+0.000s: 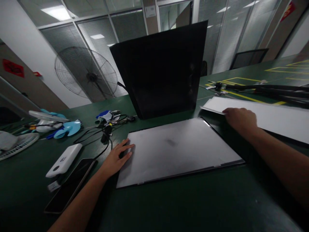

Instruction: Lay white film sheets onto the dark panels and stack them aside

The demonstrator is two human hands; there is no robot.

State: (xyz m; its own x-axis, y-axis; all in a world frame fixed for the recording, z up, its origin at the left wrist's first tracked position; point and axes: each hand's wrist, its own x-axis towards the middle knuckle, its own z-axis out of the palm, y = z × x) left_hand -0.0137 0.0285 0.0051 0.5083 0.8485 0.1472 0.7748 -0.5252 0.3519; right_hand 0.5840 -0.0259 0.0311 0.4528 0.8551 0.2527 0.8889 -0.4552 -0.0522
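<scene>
A flat grey panel [176, 149] lies on the green table [183, 206] in front of me. My left hand [116, 158] rests on the panel's left edge with its fingers stretched out flat. My right hand [240, 118] is beyond the panel's far right corner, knuckles up, its fingers curled at the near edge of a white sheet [267, 117]; the fingertips are hidden. A large black sheet [161, 69] stands upright just behind the panel.
Left of the panel lie a white power bank [64, 160], a dark phone [70, 185], black cables [101, 135] and blue-and-white fan parts [55, 124]. A standing fan [85, 75] is at the back left. Black rods [270, 90] lie at the far right.
</scene>
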